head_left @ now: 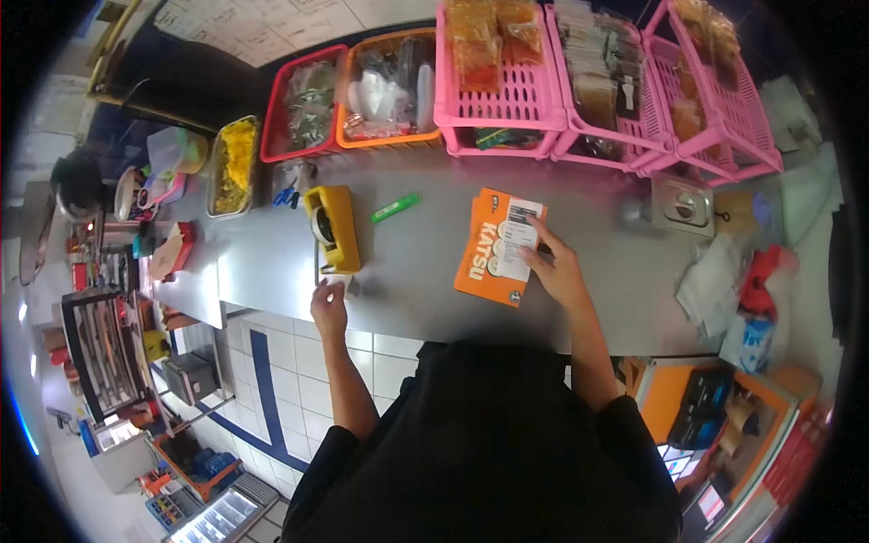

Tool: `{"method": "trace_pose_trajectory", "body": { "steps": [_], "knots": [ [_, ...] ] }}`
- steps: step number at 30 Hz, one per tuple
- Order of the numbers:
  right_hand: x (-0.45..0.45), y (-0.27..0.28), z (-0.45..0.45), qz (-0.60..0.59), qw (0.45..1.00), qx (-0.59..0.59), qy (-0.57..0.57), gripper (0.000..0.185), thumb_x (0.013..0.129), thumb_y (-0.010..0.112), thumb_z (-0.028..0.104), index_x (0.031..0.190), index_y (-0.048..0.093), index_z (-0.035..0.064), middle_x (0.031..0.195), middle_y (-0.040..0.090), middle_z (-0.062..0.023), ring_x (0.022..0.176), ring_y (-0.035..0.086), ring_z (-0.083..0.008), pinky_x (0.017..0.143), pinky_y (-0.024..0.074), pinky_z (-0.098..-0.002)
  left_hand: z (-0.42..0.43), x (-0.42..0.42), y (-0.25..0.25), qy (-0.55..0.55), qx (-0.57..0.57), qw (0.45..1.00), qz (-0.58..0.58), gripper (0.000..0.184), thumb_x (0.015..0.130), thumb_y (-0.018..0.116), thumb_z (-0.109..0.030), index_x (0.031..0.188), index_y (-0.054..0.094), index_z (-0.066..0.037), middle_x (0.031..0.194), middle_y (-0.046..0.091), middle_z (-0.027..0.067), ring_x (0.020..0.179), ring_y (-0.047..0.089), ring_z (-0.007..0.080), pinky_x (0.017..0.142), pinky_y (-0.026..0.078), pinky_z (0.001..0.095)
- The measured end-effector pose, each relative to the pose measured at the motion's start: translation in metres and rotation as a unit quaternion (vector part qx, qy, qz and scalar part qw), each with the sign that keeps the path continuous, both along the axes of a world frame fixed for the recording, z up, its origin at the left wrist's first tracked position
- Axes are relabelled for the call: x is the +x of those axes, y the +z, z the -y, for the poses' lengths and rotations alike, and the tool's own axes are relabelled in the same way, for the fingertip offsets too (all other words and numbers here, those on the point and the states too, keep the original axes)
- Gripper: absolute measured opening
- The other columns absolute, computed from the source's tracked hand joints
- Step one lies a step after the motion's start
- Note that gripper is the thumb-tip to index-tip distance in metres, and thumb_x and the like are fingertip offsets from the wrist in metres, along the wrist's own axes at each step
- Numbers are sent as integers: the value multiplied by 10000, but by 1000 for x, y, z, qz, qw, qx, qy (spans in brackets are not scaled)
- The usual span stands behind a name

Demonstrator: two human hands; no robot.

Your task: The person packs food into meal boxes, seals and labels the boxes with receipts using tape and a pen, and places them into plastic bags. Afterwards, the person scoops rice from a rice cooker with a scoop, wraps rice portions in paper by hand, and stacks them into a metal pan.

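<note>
My left hand [329,308] is at the near end of a yellow tape dispenser [340,226], its fingers pinched on what looks like the pale end of the tape [339,281]. My right hand [559,271] rests with fingers stretched out on a white printed receipt [518,244], pressing it onto an orange package marked KATSU [477,258]. The package lies flat on the metal counter, apparently stacked on another. Between dispenser and package lies a green marker [396,208].
Along the back stand a red basket [269,122], an orange basket [389,141] and pink baskets [501,113] of bagged goods. A metal tray of yellow food [235,163] and blue scissors [287,195] sit left. A lidded metal container [683,206] and plastic bags [715,281] are right.
</note>
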State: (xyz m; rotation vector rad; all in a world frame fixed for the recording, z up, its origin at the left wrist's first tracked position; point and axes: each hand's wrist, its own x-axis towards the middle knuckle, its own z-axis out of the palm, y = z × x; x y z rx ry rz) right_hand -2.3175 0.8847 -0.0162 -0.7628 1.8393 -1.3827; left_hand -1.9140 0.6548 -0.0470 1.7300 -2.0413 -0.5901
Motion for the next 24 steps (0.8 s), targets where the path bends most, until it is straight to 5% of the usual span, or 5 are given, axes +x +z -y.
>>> {"method": "trace_pose_trajectory", "body": {
  "steps": [5,9,11,16,24],
  "knots": [
    [-4,5,1,-76,996,-19,43,649,875,781,174,1470,522,155,1346,626,-179,1163,655,-253,1009,506,-362,-26,-68,66,-4,29,987,156,212,930,618,-220,908,759,-64,933,721,177,857,677,397,779,530,495],
    [4,3,2,-85,996,10,9,698,860,794,195,1489,495,171,1321,633,-188,1153,662,-271,994,516,-371,-52,-162,101,-312,46,941,-123,210,956,627,-110,1129,725,-41,924,724,180,849,719,306,749,548,362],
    [7,0,3,-171,985,-32,-13,728,838,808,210,1490,486,171,1295,641,-191,1122,677,-290,962,535,-386,-61,-224,135,-424,88,897,-89,245,954,636,-124,1168,712,-32,933,714,195,852,720,264,750,540,357],
    [8,15,1,-190,981,5,-23,719,817,812,232,1466,508,168,1273,647,-194,1094,686,-320,934,550,-411,-51,-316,118,-451,151,851,-223,285,956,648,-196,1192,702,-45,921,716,179,800,700,307,709,526,364],
    [10,14,-4,-176,981,72,-23,733,836,767,387,1495,465,274,1307,619,-190,1112,673,-331,949,538,-455,-42,-292,104,-355,30,923,146,631,867,705,-532,1328,598,-116,791,717,138,778,718,333,718,548,454]
  ]
}}
